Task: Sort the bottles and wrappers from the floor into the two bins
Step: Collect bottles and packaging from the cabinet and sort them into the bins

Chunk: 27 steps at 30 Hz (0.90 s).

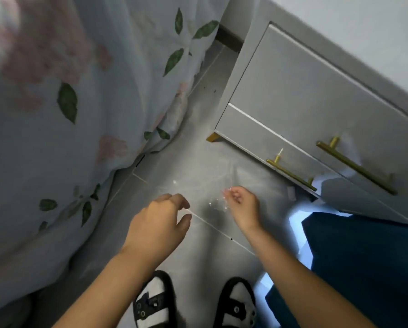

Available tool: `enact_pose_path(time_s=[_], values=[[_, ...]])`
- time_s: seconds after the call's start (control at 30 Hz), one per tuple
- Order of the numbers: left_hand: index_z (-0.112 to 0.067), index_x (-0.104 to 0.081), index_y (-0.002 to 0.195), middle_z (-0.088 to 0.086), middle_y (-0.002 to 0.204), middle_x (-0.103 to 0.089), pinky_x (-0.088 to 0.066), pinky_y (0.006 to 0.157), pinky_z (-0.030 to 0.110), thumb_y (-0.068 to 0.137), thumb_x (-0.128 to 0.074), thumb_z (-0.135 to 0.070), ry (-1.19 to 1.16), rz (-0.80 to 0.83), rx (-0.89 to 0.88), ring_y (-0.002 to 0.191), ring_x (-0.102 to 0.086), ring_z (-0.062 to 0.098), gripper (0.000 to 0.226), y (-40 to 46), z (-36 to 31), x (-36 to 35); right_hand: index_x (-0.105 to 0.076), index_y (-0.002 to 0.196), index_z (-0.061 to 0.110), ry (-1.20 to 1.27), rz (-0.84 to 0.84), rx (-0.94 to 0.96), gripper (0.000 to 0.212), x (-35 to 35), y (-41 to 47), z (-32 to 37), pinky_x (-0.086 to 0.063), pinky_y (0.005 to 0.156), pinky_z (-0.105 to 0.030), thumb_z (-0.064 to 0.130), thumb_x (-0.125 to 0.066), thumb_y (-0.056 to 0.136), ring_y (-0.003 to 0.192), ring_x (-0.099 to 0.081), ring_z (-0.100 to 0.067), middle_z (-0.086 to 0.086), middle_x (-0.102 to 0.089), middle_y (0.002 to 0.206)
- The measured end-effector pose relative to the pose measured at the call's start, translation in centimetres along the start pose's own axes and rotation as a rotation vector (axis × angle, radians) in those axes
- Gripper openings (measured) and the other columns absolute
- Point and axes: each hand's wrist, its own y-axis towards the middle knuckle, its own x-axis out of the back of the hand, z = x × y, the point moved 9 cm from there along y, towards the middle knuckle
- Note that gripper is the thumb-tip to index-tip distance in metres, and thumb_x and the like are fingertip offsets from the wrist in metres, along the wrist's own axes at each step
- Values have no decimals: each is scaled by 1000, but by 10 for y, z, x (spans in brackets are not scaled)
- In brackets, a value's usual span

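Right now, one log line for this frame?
right hand: pinches clear wrapper above floor | left hand: open, holds nothing | bins: not in view | nightstand at right

Both forearms bare, reaching forward and down over the floor. Left hand [161,221]: back of hand up, fingers loosely curled, thumb spread apart from index, nothing held. Right hand [242,204]: ahead of the left and close beside it, wrist slightly bent, fingers curled inward, fingertips pinching a thin clear wrapper [218,202]. Hands do not touch. Both feet in black-and-white sandals, planted on the floor below the forearms.
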Motion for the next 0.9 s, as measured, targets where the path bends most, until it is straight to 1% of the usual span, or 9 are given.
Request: enact_pose_path(time_s=[0.1,0.27,0.37,0.47,0.57,0.67,0.73,0.8,0.9], values=[[-29,-51,127,-9,127,-53,-49,85,28,81,-64,-51,-233,-21,74,107,-58,10,53,-30,-8,34,-62,70,17,214,211,-5,17,8,-59,81,-47,59,-25,17,-67,86,60,-55,-10,0,-61,65],[-31,-44,135,-13,132,-49,-44,79,10,51,-78,-64,-936,-103,210,111,-53,3,96,-90,1,111,-63,73,19,309,636,41,26,2,-155,220,-49,55,-19,-1,-60,89,59,-61,-3,7,-69,69],[-32,-52,130,-3,125,-64,-54,79,22,35,-89,-58,-1393,-99,190,109,-65,12,105,-139,13,146,-63,75,21,227,847,142,26,-11,-212,292,-50,62,-18,-3,-61,87,64,-62,-5,3,-70,77],[-16,-63,121,15,117,-69,-57,81,41,49,-91,-37,-1730,-142,202,107,-66,30,80,-195,35,158,-62,78,19,132,1025,177,22,-33,-276,339,-46,59,-11,0,-60,89,63,-59,0,2,-65,77],[-10,-67,116,20,115,-68,-52,92,53,64,-78,-33,-1806,-286,285,107,-65,36,58,-257,73,159,-64,93,12,-1,1166,124,10,-58,-340,355,-49,56,-16,4,-59,89,64,-60,-7,-3,-65,81],[-8,-69,107,18,104,-71,-57,82,46,61,-80,-36,-1840,-504,473,92,-68,32,55,-318,126,141,-62,100,7,-90,1266,93,12,-85,-392,352,-57,57,-25,5,-61,89,62,-61,-12,-8,-62,81],[-5,-69,103,16,91,-71,-57,73,40,71,-79,-25,-1838,-680,650,82,-66,27,39,-366,169,117,-62,95,9,-192,1261,99,8,-109,-420,337,-56,59,-25,4,-60,89,60,-60,-10,-9,-60,81],[-7,-70,98,11,84,-72,-53,74,38,82,-71,-13,-1775,-800,811,77,-65,23,17,-397,200,97,-62,91,12,-331,1179,161,8,-121,-417,315,-53,60,-25,5,-57,89,61,-59,-11,-9,-61,81],[-10,-71,92,1,72,-69,-48,63,28,84,-70,-14,-1588,-923,1046,66,-61,16,9,-460,258,49,-61,80,19,-629,1098,341,13,-148,-422,269,-52,67,-33,11,-55,88,64,-59,-14,-4,-63,75]])
